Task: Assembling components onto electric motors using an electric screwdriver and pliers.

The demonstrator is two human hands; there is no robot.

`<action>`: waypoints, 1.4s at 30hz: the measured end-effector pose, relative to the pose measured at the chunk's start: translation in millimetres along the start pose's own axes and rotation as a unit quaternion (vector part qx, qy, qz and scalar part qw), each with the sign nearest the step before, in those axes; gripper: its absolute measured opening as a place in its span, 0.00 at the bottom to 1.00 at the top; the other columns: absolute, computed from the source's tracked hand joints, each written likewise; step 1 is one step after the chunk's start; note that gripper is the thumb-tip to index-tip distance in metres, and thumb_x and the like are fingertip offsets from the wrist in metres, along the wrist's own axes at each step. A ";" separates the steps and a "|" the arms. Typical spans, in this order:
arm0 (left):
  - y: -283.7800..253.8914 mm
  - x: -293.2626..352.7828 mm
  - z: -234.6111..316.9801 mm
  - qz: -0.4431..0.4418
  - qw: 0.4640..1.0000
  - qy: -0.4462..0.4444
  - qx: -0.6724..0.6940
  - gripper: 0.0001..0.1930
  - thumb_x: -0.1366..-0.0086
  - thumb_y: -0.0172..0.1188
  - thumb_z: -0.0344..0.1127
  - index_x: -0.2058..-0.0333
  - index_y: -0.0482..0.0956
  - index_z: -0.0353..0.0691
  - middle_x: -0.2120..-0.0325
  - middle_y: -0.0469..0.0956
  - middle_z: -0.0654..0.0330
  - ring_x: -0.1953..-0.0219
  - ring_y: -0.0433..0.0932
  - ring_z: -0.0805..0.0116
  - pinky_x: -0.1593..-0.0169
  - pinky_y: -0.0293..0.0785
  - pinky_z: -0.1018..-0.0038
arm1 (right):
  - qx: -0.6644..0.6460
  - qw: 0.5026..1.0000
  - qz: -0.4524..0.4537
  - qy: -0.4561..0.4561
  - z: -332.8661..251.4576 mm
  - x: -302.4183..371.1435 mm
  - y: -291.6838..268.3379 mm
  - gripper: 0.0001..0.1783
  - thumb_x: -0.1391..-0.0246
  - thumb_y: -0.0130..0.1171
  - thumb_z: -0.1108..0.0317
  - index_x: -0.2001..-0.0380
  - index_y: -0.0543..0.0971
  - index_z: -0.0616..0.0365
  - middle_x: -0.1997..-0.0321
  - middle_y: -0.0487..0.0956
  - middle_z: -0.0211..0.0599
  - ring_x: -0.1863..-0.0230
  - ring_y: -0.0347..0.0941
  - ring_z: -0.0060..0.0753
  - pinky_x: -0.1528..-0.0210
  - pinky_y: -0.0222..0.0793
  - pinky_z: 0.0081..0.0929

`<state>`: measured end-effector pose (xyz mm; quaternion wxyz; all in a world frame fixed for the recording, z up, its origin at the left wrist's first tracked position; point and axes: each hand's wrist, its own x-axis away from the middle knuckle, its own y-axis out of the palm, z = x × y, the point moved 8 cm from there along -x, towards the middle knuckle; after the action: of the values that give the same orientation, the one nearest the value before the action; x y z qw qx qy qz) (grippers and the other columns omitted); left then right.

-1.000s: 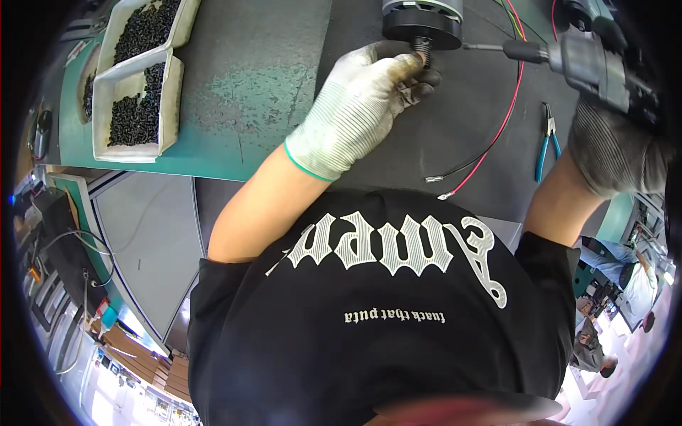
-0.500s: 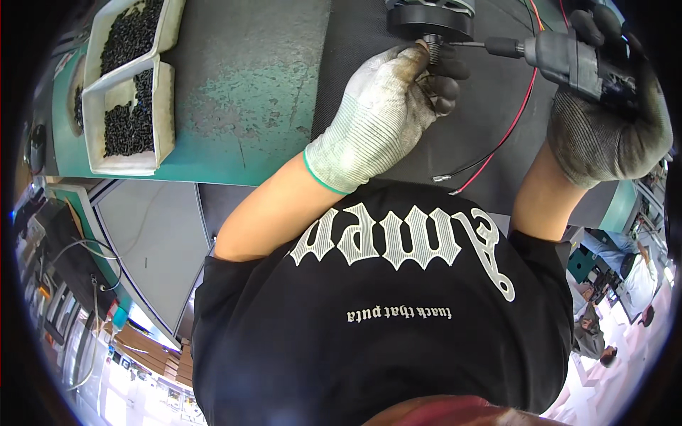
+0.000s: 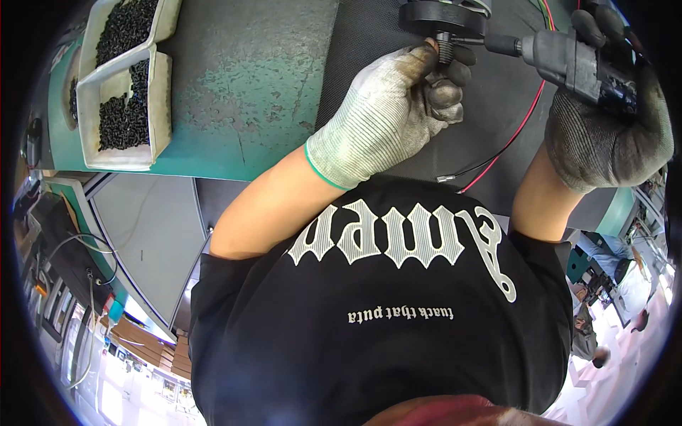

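Your left hand [image 3: 394, 103], in a pale knitted glove with darkened fingertips: thumb and fingers closed around a threaded shaft [image 3: 445, 52]. The shaft: dark, projecting toward you from a black disc [image 3: 442, 19] on a motor-like unit partly cut off by the upper edge, right of centre. Your right hand [image 3: 607, 138], in a dark grey knitted glove: grasping a grey and black power driver [image 3: 565, 62], its slim bit [image 3: 476, 42] pointing left to the shaft; contact between them you cannot make out. Near your left hand: a red wire [image 3: 480, 175] and a black one ending in a pale connector [image 3: 446, 178], on a black mat [image 3: 369, 32]. At far left on the worn green bench [image 3: 241, 113]: two white bins [image 3: 161, 106] of small black parts [image 3: 123, 126].
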<state>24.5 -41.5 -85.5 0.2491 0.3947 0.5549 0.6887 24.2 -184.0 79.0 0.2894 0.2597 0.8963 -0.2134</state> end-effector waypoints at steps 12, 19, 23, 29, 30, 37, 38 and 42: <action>1.4 -2.0 2.7 -0.002 1.000 -0.001 -0.021 0.17 0.25 0.38 0.39 0.53 0.72 0.34 0.68 0.75 0.62 0.77 0.61 0.80 0.67 0.64 0.81 | 0.112 0.992 0.009 -0.066 6.7 5.4 -19.6 0.20 0.53 0.63 0.75 0.58 0.75 0.77 0.56 0.78 0.59 0.57 0.78 0.57 0.52 0.77 0.48; 2.9 9.3 20.7 0.127 0.946 0.080 -0.287 0.17 0.28 0.48 0.42 0.69 0.75 0.33 0.80 0.74 0.60 0.77 0.72 0.74 0.71 0.70 0.75 | 0.063 0.988 0.040 -0.134 10.8 -14.5 -4.4 0.19 0.54 0.64 0.75 0.59 0.75 0.78 0.58 0.79 0.59 0.59 0.79 0.57 0.53 0.78 0.50; 10.0 10.5 39.3 0.149 0.791 0.189 -0.563 0.12 0.35 0.54 0.37 0.68 0.75 0.30 0.73 0.79 0.45 0.68 0.80 0.56 0.66 0.73 0.61 | -0.349 0.931 -0.020 0.105 13.7 -21.0 -15.7 0.17 0.47 0.56 0.69 0.57 0.75 0.69 0.50 0.75 0.51 0.48 0.73 0.51 0.46 0.69 0.55; 63.9 109.2 104.1 0.115 0.256 0.370 -0.886 0.11 0.36 0.55 0.37 0.65 0.75 0.32 0.70 0.78 0.48 0.66 0.78 0.52 0.60 0.74 0.63 | -0.351 0.907 0.115 0.204 85.4 18.9 -79.0 0.20 0.42 0.49 0.71 0.52 0.72 0.80 0.47 0.72 0.65 0.43 0.69 0.61 0.36 0.60 0.61; 79.2 142.2 137.8 0.144 0.117 0.453 -0.872 0.11 0.37 0.56 0.36 0.65 0.76 0.33 0.67 0.79 0.48 0.65 0.78 0.53 0.62 0.74 0.65 | -0.325 0.911 0.128 0.218 86.4 26.0 -86.1 0.20 0.41 0.48 0.71 0.53 0.72 0.80 0.47 0.73 0.63 0.43 0.69 0.61 0.36 0.60 0.60; -15.7 207.0 297.3 0.473 0.026 0.099 -0.875 0.13 0.38 0.55 0.38 0.58 0.76 0.36 0.57 0.77 0.45 0.57 0.77 0.46 0.54 0.73 0.58 | -0.263 0.926 0.141 0.232 93.5 39.7 -102.6 0.19 0.41 0.48 0.69 0.54 0.73 0.78 0.48 0.74 0.59 0.44 0.70 0.60 0.35 0.62 0.55; -14.5 204.9 296.9 0.467 0.028 0.100 -0.878 0.13 0.38 0.55 0.38 0.58 0.76 0.36 0.57 0.77 0.45 0.57 0.77 0.46 0.54 0.73 0.58 | -0.267 0.921 0.148 0.242 93.7 42.6 -102.3 0.20 0.41 0.49 0.69 0.53 0.73 0.78 0.48 0.74 0.58 0.44 0.71 0.60 0.36 0.63 0.55; 16.9 210.4 283.1 0.406 0.028 0.252 -0.878 0.13 0.36 0.53 0.37 0.56 0.74 0.36 0.59 0.77 0.46 0.60 0.77 0.45 0.55 0.74 0.58 | -0.252 0.915 0.173 0.262 85.3 48.1 -100.4 0.22 0.42 0.49 0.68 0.50 0.71 0.75 0.50 0.75 0.58 0.45 0.71 0.57 0.39 0.65 0.52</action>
<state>139.5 279.2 7.6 -0.0659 -0.1559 -0.6869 0.7068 -33.7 -290.7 8.8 0.1324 0.3757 0.9051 0.1486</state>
